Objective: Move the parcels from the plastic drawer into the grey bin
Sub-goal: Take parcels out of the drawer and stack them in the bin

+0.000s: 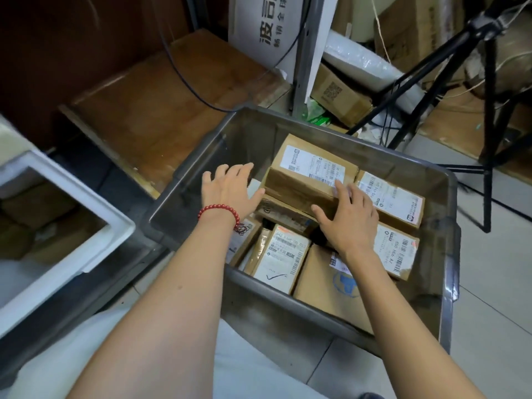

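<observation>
Your right hand (347,218) rests flat on the near right corner of the top cardboard parcel (309,175) in the grey bin (449,214), fingers spread and laid over its edge, not clamped. Your left hand (229,187), with the red bead bracelet (217,211), hovers open just beside the parcel's left end, fingers apart and holding nothing. The parcel's long axis runs from your left hand toward your right, tilted a little away, and it sits on other boxes, so you have it bracketed from both ends; the right hand is the one already touching.

Its white shipping label carries barcodes too blurred to read. A lower parcel (280,254) shows something like "642 1166 00 033", another at right (398,249) "850 H06 A7". The white plastic drawer (86,203) is well apart to your left, brown parcels dim inside
</observation>
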Demonstrator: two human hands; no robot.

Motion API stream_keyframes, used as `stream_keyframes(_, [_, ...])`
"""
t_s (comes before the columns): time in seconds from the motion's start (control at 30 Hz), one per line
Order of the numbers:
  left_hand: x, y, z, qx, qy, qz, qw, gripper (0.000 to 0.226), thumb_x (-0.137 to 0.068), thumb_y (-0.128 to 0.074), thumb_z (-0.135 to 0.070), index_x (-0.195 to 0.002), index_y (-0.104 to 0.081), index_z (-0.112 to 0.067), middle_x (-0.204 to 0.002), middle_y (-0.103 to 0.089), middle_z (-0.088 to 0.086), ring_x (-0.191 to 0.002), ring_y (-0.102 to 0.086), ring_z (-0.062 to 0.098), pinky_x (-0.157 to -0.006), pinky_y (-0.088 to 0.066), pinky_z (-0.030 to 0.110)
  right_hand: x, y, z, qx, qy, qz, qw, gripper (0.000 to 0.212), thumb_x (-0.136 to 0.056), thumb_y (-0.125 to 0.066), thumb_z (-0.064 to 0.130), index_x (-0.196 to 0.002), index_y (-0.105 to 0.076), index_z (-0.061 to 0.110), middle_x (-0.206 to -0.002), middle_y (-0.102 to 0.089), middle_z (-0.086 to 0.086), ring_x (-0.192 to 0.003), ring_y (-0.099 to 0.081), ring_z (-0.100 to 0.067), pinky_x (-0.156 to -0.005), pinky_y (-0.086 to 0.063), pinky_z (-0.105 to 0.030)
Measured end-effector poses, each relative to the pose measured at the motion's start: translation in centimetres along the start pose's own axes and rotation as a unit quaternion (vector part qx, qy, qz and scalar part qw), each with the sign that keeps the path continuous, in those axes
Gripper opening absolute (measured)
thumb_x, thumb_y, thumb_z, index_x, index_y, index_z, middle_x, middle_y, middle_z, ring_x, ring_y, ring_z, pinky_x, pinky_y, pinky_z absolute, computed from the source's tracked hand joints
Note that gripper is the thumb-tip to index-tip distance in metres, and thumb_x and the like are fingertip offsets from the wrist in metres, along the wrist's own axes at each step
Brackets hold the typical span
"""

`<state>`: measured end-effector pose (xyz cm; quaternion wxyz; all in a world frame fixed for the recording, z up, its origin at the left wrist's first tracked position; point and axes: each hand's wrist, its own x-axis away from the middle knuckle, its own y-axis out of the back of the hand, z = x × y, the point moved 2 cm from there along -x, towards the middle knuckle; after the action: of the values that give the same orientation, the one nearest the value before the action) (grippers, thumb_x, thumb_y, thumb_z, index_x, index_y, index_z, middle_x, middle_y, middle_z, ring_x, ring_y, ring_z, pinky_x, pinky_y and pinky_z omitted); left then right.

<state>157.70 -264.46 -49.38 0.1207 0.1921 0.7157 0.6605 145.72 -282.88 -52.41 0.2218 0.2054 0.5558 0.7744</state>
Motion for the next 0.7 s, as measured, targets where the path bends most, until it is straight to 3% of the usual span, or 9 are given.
stream_keyframes(0.33, [11.7, 3.1, 8.4, -0.051, 0.107, -0.054, 0.991, 0.059, -0.093, -0.039, -0.058, -0.146, -0.032, -0.031, -0.15, -0.037, -0.006, -0.141, -0.026, 0.021, -0.113, -0.023, 0.049, 5.9, 0.4, 11.5, 0.016, 0.216, 0.029, 0.976, 0.064, -0.093, -0.042, 0.06, -0.149, -0.029, 0.03, -0.158, -0.025, 0.0, -0.146, -0.019, -0.023, -0.117, -0.017, -0.045])
stream_keyframes(0.5, [19.1, 3.6, 12.9, -0.027, 0.21, -0.089, 0.973, 0.057, -0.093, -0.04, -0.055, -0.144, -0.033, -0.031, -0.147, -0.039, -0.007, -0.138, -0.029, 0.02, -0.112, -0.023, 0.048, 10.4, -0.4, 17.3, 0.028, 0.337, 0.04, 0.94, 0.065, -0.093, -0.04, 0.062, -0.149, -0.03, 0.031, -0.157, -0.027, 0.005, -0.145, -0.021, -0.02, -0.116, -0.018, -0.044])
stream_keyframes(0.7, [26.7, 2.9, 19.9, -0.028, 0.35, -0.045, 0.935, 0.064, -0.093, -0.041, -0.057, -0.149, -0.027, -0.028, -0.149, -0.038, -0.001, -0.137, -0.031, 0.024, -0.109, -0.026, 0.048, 15.1, -2.1, 24.1, 0.023, 0.476, 0.067, 0.877, 0.057, -0.097, -0.038, 0.054, -0.148, -0.034, 0.029, -0.153, -0.033, 0.003, -0.143, -0.025, -0.019, -0.115, -0.021, -0.04])
